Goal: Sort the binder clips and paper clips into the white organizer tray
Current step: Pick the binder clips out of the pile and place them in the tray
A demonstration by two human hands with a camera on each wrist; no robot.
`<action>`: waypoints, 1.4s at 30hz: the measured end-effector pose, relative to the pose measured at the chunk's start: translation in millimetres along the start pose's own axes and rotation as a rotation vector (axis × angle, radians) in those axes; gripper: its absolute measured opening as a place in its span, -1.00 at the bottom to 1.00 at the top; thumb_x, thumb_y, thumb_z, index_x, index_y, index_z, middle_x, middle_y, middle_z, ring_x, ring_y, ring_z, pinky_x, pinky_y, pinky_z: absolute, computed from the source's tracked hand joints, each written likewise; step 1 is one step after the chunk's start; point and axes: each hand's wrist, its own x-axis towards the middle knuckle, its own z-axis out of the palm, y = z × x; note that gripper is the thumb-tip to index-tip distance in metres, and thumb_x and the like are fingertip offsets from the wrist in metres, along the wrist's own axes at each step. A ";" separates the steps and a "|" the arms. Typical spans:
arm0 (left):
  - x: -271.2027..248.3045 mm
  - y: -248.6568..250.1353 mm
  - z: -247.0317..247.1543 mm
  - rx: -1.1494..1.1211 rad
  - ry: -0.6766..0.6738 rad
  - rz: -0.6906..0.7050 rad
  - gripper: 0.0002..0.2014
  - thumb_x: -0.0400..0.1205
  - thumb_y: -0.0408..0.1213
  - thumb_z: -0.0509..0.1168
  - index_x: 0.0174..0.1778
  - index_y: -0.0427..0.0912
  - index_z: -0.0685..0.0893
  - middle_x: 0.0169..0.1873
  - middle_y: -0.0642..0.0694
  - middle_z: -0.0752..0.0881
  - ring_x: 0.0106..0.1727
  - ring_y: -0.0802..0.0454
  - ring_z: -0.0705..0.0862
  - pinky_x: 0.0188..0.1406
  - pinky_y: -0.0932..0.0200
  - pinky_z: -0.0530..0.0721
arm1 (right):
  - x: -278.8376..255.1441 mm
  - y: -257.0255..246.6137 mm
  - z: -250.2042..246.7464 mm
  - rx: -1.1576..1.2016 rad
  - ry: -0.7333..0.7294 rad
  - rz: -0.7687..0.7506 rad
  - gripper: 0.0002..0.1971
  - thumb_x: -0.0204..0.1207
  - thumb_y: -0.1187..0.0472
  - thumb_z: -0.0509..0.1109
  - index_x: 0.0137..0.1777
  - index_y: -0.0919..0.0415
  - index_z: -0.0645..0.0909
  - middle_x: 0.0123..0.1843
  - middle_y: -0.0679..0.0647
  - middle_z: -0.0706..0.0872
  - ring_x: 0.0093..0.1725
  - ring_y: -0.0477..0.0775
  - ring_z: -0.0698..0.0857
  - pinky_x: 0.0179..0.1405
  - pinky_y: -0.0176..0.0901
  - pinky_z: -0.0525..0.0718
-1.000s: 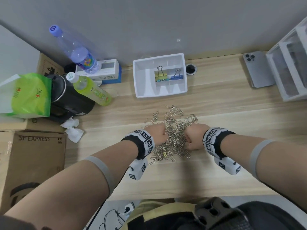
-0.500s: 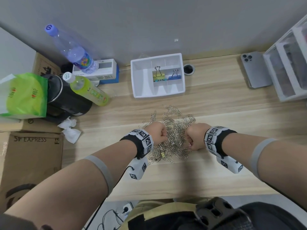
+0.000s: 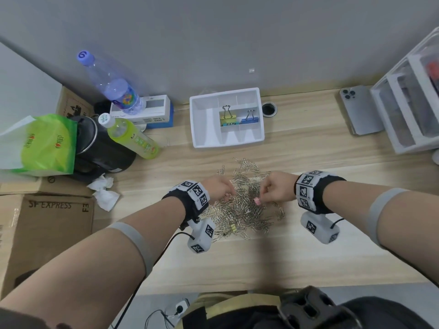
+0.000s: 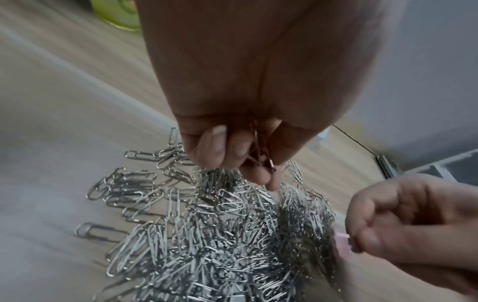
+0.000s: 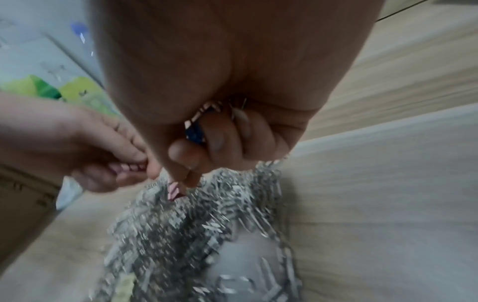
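Both fists were buried in the paper clip pile (image 3: 240,205); now the right hand (image 3: 276,189) pinches a pink binder clip (image 3: 257,201) just above it, left hand (image 3: 219,187) clenches paper clips, organizer tray (image 3: 204,122) sits farther back on the bench (image 3: 308,252).

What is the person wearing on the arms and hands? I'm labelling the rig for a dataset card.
Both hands, left hand and right hand, are bare. Each wrist carries a black band with white square-marker tiles, and a white camera pod with similar markers hangs below it; a black cable trails from the left pod. A grey band circles each forearm.
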 end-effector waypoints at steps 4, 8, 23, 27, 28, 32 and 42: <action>3.2 3.4 0.7 -0.230 -0.209 -0.102 -0.78 0.68 -0.17 0.24 -0.14 -0.23 0.67 -0.49 -0.04 0.59 -0.62 0.10 0.41 -0.64 0.26 0.39 | 4.0 -28.8 -7.2 0.172 0.016 -0.022 -0.89 0.52 0.13 0.47 -0.24 0.00 0.73 -0.47 -0.05 0.70 -0.56 -0.19 0.58 -0.38 -0.27 0.57; -0.9 10.8 -0.3 -0.435 -0.292 -0.069 -0.53 0.74 0.13 0.02 -0.11 -0.22 0.58 -0.43 -0.07 0.57 -0.50 0.04 0.48 -0.52 0.25 0.53 | 11.3 -54.6 -6.2 0.255 0.062 -0.037 -0.89 0.52 0.14 0.47 -0.21 0.11 0.76 -0.54 -0.05 0.64 -0.59 -0.14 0.52 -0.40 -0.26 0.53; 23.3 27.9 -58.4 -0.282 0.235 -0.041 -0.91 0.68 -0.29 0.28 -0.03 -0.24 0.59 -0.36 -0.11 0.64 -0.60 0.09 0.46 -0.78 0.34 0.37 | 37.0 -39.3 -58.5 0.300 0.495 0.156 -0.93 0.46 0.25 0.44 -0.16 0.06 0.70 -0.14 0.02 0.76 -0.14 0.05 0.74 -0.13 -0.19 0.61; 40.7 51.4 -76.7 -0.187 0.415 0.054 -0.93 0.57 -0.26 0.37 -0.16 -0.17 0.64 -0.36 -0.15 0.68 -0.64 -0.03 0.55 -0.63 0.22 0.56 | 51.6 -35.5 -81.4 0.233 0.639 0.172 -0.84 0.44 0.22 0.50 0.02 0.10 0.76 0.02 0.01 0.75 0.01 0.02 0.68 0.00 -0.26 0.53; 45.2 57.6 -79.2 -0.176 0.424 0.058 -0.95 0.55 -0.27 0.37 -0.17 -0.14 0.64 -0.35 -0.14 0.68 -0.66 -0.03 0.60 -0.60 0.21 0.58 | 56.1 -35.0 -86.3 0.222 0.655 0.177 -0.80 0.45 0.22 0.51 0.07 0.14 0.76 0.05 0.03 0.75 0.04 0.03 0.68 0.02 -0.25 0.54; 61.8 74.2 -81.6 -0.208 0.400 0.035 -0.84 0.49 -0.33 0.38 -0.04 -0.24 0.64 -0.21 -0.10 0.73 -0.55 -0.01 0.78 -0.57 0.18 0.69 | 70.0 -35.7 -94.1 0.203 0.678 0.211 -0.75 0.48 0.27 0.48 0.17 0.17 0.73 0.22 0.12 0.73 0.08 0.08 0.68 0.03 -0.24 0.55; 73.5 78.1 -76.6 -0.070 0.466 -0.025 -0.74 0.46 -0.38 0.46 0.06 -0.20 0.72 -0.15 -0.07 0.77 -0.17 0.06 0.72 -0.31 0.28 0.67 | 80.5 -46.8 -82.8 0.164 0.610 0.195 -0.58 0.50 0.31 0.36 0.38 0.12 0.62 0.34 0.17 0.68 0.24 0.21 0.68 0.20 -0.14 0.61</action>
